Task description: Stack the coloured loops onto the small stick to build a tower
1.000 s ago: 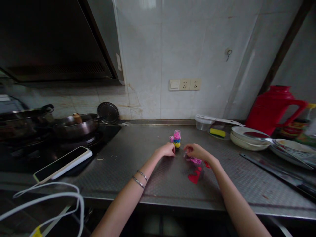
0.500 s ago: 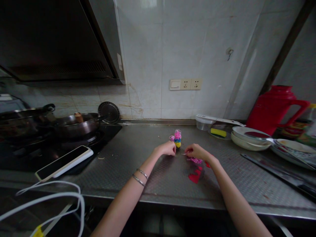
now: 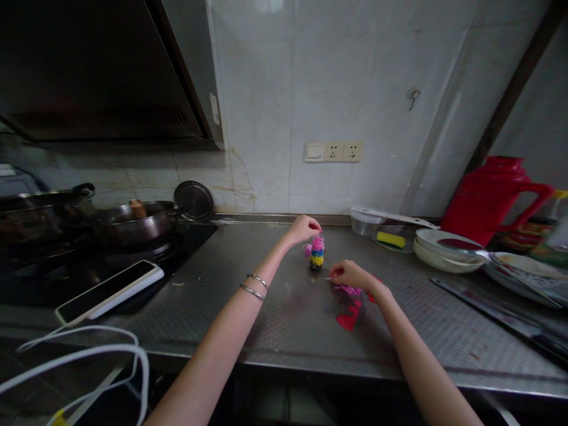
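A small clear container (image 3: 316, 258) stands upright on the metal counter, packed with pink, blue, yellow and dark layers that look like little bands. Just over its top, my left hand (image 3: 305, 228) is closed in a pinch; whatever sits between the fingertips is too small to make out. Lower and to the right, my right hand (image 3: 348, 274) pinches a small pale, thin piece. Beneath that hand lies a heap of pink loops (image 3: 348, 290), partly covered. Red flat shapes (image 3: 347, 320) rest nearer the front edge. A pink lid-like piece (image 3: 307, 249) lies just left of the container.
Pans (image 3: 142, 223) sit on the stove at left, beside a white device (image 3: 109, 293) with a dark screen. At right are a yellow sponge (image 3: 390, 239), stacked bowls (image 3: 437, 257), a red thermos jug (image 3: 490, 198) and a long dark knife-like tool (image 3: 483, 307).
My left hand has risen from beside the container's base to above its top. The right hand stays near the pink loops, still pinching. The view has shifted slightly.
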A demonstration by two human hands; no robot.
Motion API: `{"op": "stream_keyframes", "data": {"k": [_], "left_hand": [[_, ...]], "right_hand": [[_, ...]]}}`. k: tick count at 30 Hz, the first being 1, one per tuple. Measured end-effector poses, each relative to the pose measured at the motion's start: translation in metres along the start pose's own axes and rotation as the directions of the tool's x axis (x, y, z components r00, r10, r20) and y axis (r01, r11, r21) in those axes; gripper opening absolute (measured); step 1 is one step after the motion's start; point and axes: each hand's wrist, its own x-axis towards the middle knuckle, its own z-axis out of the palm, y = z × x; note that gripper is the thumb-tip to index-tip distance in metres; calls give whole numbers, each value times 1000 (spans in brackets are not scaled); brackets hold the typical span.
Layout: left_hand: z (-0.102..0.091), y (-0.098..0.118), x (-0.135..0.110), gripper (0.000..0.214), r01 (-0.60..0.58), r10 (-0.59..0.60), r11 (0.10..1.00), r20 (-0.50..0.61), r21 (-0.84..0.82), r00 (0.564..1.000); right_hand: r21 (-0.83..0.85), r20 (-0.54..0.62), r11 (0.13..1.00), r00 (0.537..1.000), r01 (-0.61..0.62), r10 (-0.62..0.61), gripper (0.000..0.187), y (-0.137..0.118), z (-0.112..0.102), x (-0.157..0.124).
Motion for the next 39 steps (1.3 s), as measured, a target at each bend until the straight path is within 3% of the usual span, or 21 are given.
{"op": "stream_keyframes", "data": {"k": [13, 17, 22, 25, 29, 33, 39], "left_hand": [[15, 0, -2, 16, 0, 4, 997, -57, 80, 998], [15, -5, -5, 20, 22, -20, 1000, -204, 6, 979], [14, -34, -16, 26, 100, -153, 984, -410, -149, 899], [18, -62, -33, 26, 223, -284, 954, -359, -203, 889], [27, -97, -62, 29, 404, -467, 878, -270, -259, 842], [33, -114, -79, 29, 459, -543, 834, -303, -308, 783], [36, -114, -83, 26, 393, -446, 893, -320, -219, 836]], "right_hand": [[24, 5, 999, 999, 46, -46, 22, 3, 4, 4], [31, -5, 998, 999, 45, -45, 23, 2, 4, 4], [77, -108, 996, 994, 43, -35, 20, -4, 0, 1], [183, -150, 983, 989, 14, 14, 21, -7, -3, 0], [344, -142, 939, 989, 11, 40, 25, -5, -4, 0], [408, -174, 912, 984, 40, 35, 27, -1, -4, 2], [482, -276, 872, 960, 90, 53, 35, -3, -15, 3]]}}
